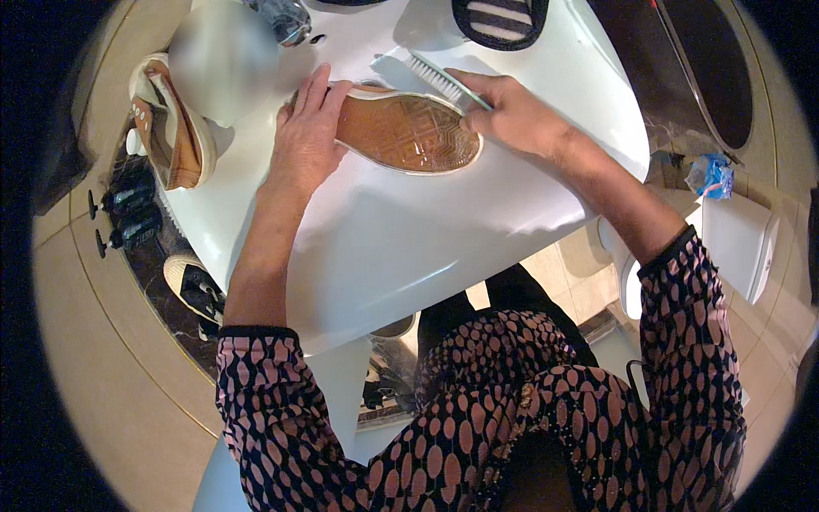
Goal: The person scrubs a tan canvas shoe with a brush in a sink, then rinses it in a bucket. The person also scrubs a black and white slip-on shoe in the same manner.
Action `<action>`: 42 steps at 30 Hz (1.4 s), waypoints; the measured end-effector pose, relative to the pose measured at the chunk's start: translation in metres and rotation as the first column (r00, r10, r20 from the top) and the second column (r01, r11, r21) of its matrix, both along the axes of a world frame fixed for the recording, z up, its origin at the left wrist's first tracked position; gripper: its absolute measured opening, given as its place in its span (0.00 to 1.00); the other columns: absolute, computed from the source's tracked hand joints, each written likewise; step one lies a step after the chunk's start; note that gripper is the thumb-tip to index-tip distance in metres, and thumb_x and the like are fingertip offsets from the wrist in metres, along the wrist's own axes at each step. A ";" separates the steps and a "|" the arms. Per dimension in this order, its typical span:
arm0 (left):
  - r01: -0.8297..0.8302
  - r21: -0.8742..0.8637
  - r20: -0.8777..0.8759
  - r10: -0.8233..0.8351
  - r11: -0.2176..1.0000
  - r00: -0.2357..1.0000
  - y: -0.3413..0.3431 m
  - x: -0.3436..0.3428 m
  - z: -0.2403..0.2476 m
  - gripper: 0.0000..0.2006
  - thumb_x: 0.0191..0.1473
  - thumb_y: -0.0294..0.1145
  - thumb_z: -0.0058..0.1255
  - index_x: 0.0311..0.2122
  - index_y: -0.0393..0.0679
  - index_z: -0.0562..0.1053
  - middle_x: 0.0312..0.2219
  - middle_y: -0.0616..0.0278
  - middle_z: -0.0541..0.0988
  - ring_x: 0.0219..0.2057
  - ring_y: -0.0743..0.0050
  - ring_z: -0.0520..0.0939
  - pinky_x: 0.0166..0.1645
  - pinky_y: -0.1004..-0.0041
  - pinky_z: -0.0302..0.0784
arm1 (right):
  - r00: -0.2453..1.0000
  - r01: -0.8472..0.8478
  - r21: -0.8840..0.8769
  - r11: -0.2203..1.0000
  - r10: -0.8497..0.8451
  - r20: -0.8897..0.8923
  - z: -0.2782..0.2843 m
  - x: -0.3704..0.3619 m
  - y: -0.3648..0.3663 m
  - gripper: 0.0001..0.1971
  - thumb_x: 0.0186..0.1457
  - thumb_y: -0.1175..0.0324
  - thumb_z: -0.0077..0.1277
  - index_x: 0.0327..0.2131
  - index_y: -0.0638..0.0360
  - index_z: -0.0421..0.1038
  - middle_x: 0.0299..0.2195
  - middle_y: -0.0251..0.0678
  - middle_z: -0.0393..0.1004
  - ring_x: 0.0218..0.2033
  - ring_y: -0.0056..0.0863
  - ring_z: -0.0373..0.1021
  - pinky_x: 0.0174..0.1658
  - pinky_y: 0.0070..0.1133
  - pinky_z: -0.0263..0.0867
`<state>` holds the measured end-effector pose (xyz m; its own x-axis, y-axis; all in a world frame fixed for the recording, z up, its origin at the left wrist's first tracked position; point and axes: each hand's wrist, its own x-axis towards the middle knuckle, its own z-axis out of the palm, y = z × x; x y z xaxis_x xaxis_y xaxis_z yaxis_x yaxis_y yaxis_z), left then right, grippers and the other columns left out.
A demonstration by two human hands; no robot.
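so here's a shoe scrub going on at a white glossy basin (401, 247). an orange canvas sneaker with a white rubber rim and a tan patterned sole (408, 130) lies sole-up on the flat top of the basin, toe pointing to the person's right. the left hand (307, 132) lies flat over the heel end, fingers spread and pressing down, pinning it rather than curling round it. the right hand (512, 115) is closed round the handle of a pale green scrubbing brush with white bristles (439, 78), bristles resting at the far edge of the sole near the toe.

progress-wise, my guess is it's mid-scrub. the sole looks wet and shiny and the tread seems fairly clean, but i can't tell how much of the white rim or the upper is done since the upper faces down. the second matching orange sneaker (171, 128) lies on its side at the left edge of the basin, apart from both hands, so that one probably waits its turn or is already rinsed, hard to say.

other stuff: a black-and-white striped slipper (499, 19) at the top, two dark pump bottles (128, 213) on the left ledge, a dark shoe with a woven rim (194, 286) below them.
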<state>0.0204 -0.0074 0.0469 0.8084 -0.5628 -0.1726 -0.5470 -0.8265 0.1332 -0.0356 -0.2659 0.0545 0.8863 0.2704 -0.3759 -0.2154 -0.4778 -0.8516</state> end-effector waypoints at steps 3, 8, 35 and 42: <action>0.061 -0.001 0.077 -0.061 0.998 0.995 0.007 -0.006 0.006 0.36 0.29 0.31 0.64 0.49 0.45 0.61 0.53 0.55 0.60 0.56 0.60 0.61 0.56 0.55 0.56 | 0.999 -0.002 -0.008 1.000 0.002 0.052 -0.013 0.003 -0.003 0.30 0.47 0.71 0.46 0.57 0.56 0.55 0.37 0.44 0.72 0.37 0.30 0.68 0.49 0.24 0.60; -0.184 0.042 -0.172 0.189 0.982 0.967 0.015 -0.048 0.053 0.34 0.30 0.39 0.64 0.46 0.40 0.64 0.40 0.50 0.72 0.44 0.53 0.72 0.50 0.58 0.64 | 0.918 0.077 -0.365 0.928 0.078 0.389 -0.003 0.004 0.004 0.25 0.53 0.64 0.46 0.55 0.54 0.58 0.29 0.45 0.73 0.29 0.32 0.71 0.39 0.24 0.67; -0.659 -0.014 -0.186 0.646 0.752 0.740 0.015 -0.134 0.083 0.33 0.32 0.44 0.60 0.47 0.43 0.68 0.37 0.52 0.74 0.38 0.54 0.77 0.43 0.64 0.72 | 0.940 -0.203 -0.567 0.798 0.321 0.115 -0.022 0.021 0.061 0.22 0.59 0.56 0.34 0.56 0.45 0.55 0.28 0.43 0.74 0.27 0.34 0.73 0.37 0.31 0.70; -0.659 -0.101 -0.156 0.642 0.745 0.750 0.024 -0.140 0.073 0.33 0.31 0.45 0.58 0.46 0.41 0.68 0.32 0.55 0.73 0.33 0.56 0.77 0.37 0.65 0.73 | 0.870 -0.376 -0.433 0.819 0.474 0.140 0.008 -0.016 0.089 0.21 0.60 0.54 0.31 0.56 0.43 0.56 0.24 0.45 0.73 0.24 0.36 0.71 0.36 0.32 0.69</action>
<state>-0.1194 0.0167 0.1201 0.9685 0.0690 -0.2391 0.1411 -0.9437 0.2992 -0.0512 -0.1767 0.0626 0.7890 0.5195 -0.3280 0.2646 -0.7691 -0.5818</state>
